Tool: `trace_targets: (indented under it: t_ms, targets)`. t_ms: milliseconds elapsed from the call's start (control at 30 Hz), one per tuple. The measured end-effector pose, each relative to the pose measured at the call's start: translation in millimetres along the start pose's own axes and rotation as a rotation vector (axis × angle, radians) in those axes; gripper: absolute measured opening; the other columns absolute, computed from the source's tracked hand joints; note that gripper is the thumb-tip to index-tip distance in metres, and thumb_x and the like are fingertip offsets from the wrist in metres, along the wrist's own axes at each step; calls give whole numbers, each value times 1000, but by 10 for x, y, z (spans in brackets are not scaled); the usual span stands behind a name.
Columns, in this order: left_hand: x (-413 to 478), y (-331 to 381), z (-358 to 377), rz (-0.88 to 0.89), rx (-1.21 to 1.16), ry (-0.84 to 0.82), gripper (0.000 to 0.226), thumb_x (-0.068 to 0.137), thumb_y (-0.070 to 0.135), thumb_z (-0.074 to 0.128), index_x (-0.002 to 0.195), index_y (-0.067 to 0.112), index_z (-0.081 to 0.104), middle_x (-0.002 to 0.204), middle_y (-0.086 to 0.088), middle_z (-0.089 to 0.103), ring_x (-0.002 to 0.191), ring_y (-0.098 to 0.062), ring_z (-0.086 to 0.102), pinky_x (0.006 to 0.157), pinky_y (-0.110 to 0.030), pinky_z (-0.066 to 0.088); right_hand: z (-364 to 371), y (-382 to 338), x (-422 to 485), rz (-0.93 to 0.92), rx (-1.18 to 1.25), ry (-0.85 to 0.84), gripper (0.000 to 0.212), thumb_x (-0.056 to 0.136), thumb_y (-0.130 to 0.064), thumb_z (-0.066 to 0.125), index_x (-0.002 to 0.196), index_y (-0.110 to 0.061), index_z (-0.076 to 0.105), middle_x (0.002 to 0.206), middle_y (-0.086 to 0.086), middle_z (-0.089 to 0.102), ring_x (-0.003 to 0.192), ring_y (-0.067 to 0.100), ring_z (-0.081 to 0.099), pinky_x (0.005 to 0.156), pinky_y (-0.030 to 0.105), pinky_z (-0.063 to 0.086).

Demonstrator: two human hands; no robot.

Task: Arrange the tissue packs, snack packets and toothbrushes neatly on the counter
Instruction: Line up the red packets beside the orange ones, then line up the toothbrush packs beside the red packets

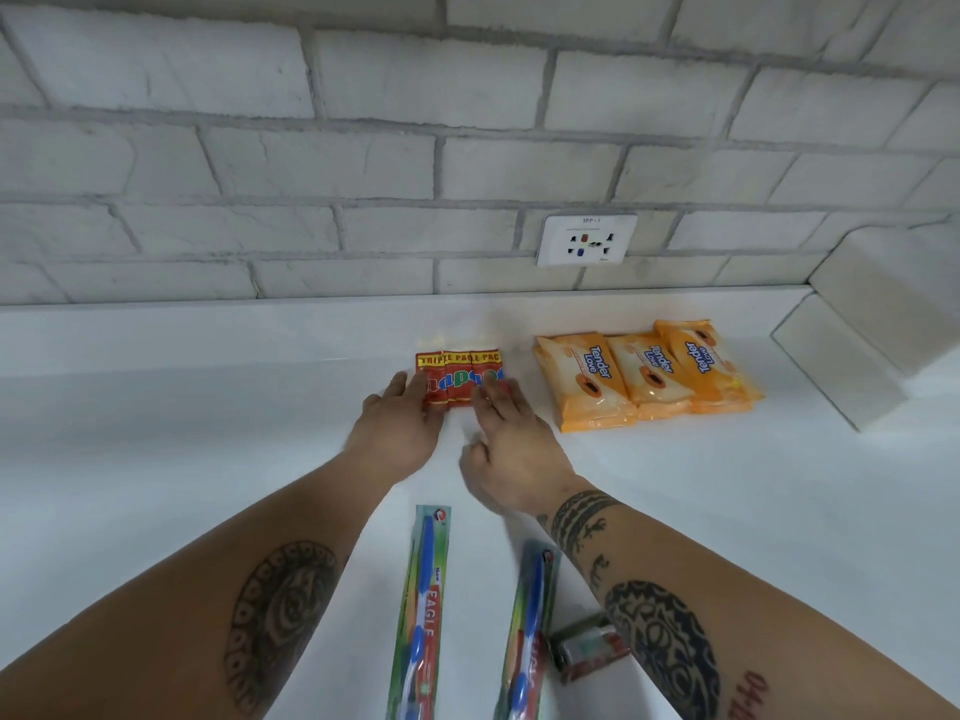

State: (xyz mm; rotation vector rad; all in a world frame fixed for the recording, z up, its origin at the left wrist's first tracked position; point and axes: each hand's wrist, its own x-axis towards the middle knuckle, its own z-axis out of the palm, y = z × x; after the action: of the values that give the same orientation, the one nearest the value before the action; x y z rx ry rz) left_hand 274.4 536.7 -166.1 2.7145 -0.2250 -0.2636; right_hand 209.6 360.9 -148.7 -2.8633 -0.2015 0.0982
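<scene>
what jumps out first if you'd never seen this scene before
Two tattooed forearms reach in, the left hand and right hand resting their fingers on a row of red snack packets in the middle of the white counter. To the right lie three bright orange tissue packs, overlapping in a row. Nearer the camera, two packaged toothbrushes lie side by side between the arms.

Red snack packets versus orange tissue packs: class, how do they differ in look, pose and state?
Look: snack packets red, tissue packs orange and larger. Pose: snack packets in a straight row, tissue packs overlapping at a slant. State: left hand and right hand touch the snack packets; tissue packs lie untouched. Both lie on the counter.
</scene>
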Motion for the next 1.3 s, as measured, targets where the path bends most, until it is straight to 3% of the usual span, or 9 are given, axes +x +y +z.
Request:
trace_targets:
  t_ms: [67, 300, 467, 700, 900, 967, 1067, 1167, 1300]
  targets:
    - [-172, 64, -83, -5, 2, -10, 55, 98, 52, 39, 144, 24, 49, 136, -10, 64, 120, -33, 61, 98, -39, 51, -103, -47, -176, 12, -3, -2, 73, 96, -39, 28, 163, -15, 13, 172, 3, 4, 158, 24, 1, 124, 49, 25]
    - [-1051, 276, -168, -111, 190, -242, 57, 78, 76, 59, 91, 21, 64, 88, 2, 65, 87, -15, 63, 83, -33, 56, -271, -159, -755, 67, -49, -16, 56, 104, -39, 40, 156, -19, 33, 171, 3, 9, 158, 24, 4, 121, 50, 29]
    - [-1556, 282, -44, -111, 309, -315, 51, 75, 72, 68, 85, 23, 59, 88, 6, 63, 88, -13, 65, 89, -30, 53, -324, -236, -1165, 107, -51, -14, 52, 103, -37, 43, 152, -20, 40, 171, 3, 9, 158, 25, 3, 121, 49, 26]
    - [-1928, 193, 3, -103, 331, -254, 39, 99, 42, 53, 123, 13, 61, 124, -6, 66, 113, -24, 65, 80, -29, 43, -342, -303, -1691, 87, -24, -101, 49, 102, -34, 48, 150, -25, 44, 171, -2, 11, 158, 24, -1, 124, 48, 18]
    - [-2054, 365, -162, -50, 218, -125, 15, 99, 37, 52, 100, 25, 44, 96, 2, 57, 87, -19, 60, 77, -33, 47, -519, -267, -1836, 27, -14, -111, 52, 101, -29, 47, 153, -27, 41, 170, -3, 14, 158, 22, 3, 124, 48, 12]
    - [-2082, 535, -268, 54, 244, -93, 9, 101, 30, 50, 97, 27, 42, 98, 4, 62, 86, -18, 58, 92, -38, 46, -608, -217, -1874, -2, -2, -83, 53, 101, -29, 47, 154, -26, 38, 169, -3, 18, 157, 22, 6, 125, 48, 12]
    - [-2102, 827, -421, 217, 295, -72, 15, 103, 20, 50, 93, 30, 46, 93, 9, 63, 93, -15, 57, 123, -51, 16, -748, -123, -1934, -2, -11, -66, 56, 103, -34, 48, 156, -23, 34, 164, 2, 32, 155, 25, 18, 124, 50, 16]
    - [-2126, 1129, -492, 364, 352, 15, 21, 102, 16, 54, 91, 32, 47, 89, 12, 57, 97, -11, 51, 126, -50, 8, -864, -3, -2063, 46, 15, -82, 40, 103, -41, 44, 139, -24, 50, 128, 6, 64, 121, 29, 56, 108, 49, 38]
    - [-2090, 1416, -414, 437, 236, 201, 13, 100, 23, 58, 97, 34, 53, 122, 13, 62, 139, -14, 42, 126, -53, 10, -955, 207, -2221, 147, 430, -7, 24, 102, -39, 51, 114, -18, 54, 102, 8, 66, 89, 25, 62, 76, 35, 49]
